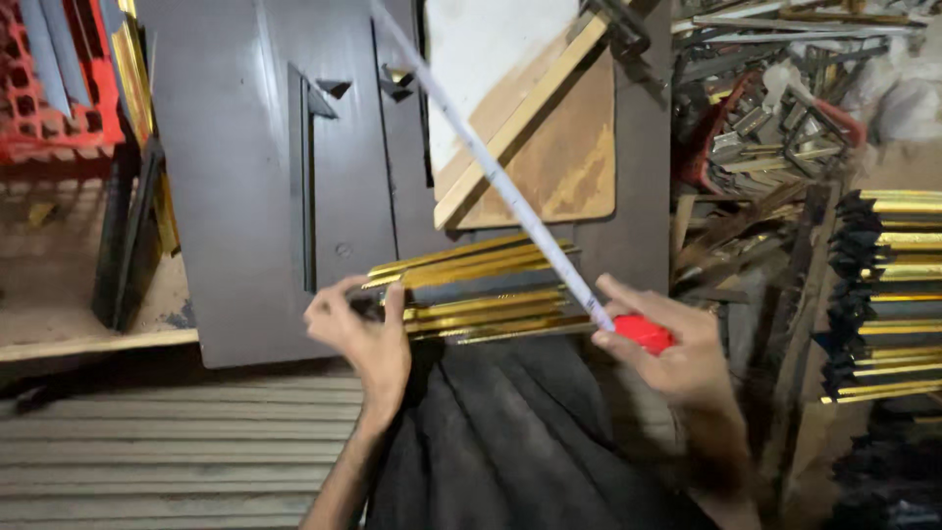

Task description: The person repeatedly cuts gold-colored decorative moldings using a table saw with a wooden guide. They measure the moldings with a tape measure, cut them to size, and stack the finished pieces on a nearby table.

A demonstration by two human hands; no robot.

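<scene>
I am watching from the head camera as the left hand (361, 339) is closing around the near ends of a bundle of gold and black moulding strips (481, 294), thumb over the top and fingers curled under; the bundle is lying at the near edge of the dark work surface (245, 196), running from the hand toward three o'clock. The right hand (677, 358) is gripping a red tape measure case (645, 333), fingers wrapped tight around it, just beside the far end of the bundle at about four o'clock from its middle; the white tape blade (491, 172) is stretching out of the case toward eleven o'clock, crossing over a wooden board (549, 157) and out of the top of the picture.

In my judgement the blade is standing out a long way unsupported; it could buckle or whip back if the right hand's grip is slackening. The strips are overhanging the edge above the dark cloth (510, 432) on the lap; a loose left grip could be letting some slide off. More gold strips (903, 294) are stacked at three o'clock, and a red crate (49, 108) is sitting at ten o'clock.
</scene>
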